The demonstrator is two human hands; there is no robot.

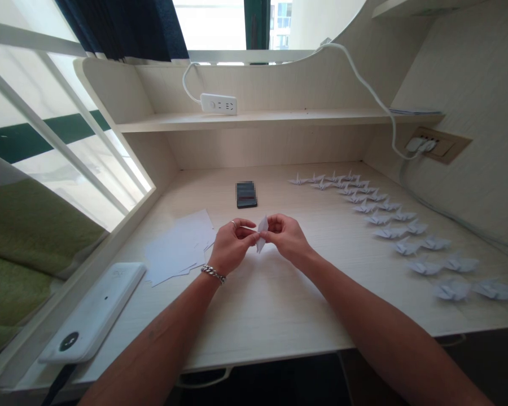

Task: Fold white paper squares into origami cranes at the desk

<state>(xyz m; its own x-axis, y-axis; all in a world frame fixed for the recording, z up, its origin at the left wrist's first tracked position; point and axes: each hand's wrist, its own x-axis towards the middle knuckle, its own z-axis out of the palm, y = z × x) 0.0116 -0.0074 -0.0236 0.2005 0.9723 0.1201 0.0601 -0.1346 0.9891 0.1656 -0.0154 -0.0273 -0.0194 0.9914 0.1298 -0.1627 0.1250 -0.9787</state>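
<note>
A small folded piece of white paper (261,238), narrow and pointed at top and bottom, stands upright between my two hands above the desk. My left hand (233,243) pinches its left side with thumb and fingers; a ring and a chain bracelet show on that hand and wrist. From the other side, my right hand (287,234) grips the same paper between thumb and forefinger, its other fingers curled. Loose white paper sheets (175,245) lie overlapping just left of my left hand. To the right, several folded paper cranes (379,218) stand in rows along the desk.
A dark phone (246,194) lies beyond my hands. The white power bank (97,313) with a cable sits at the desk's left edge. On the shelf (271,117) stands a power strip (218,104). A white cord (370,87) hangs down to the wall socket (440,144).
</note>
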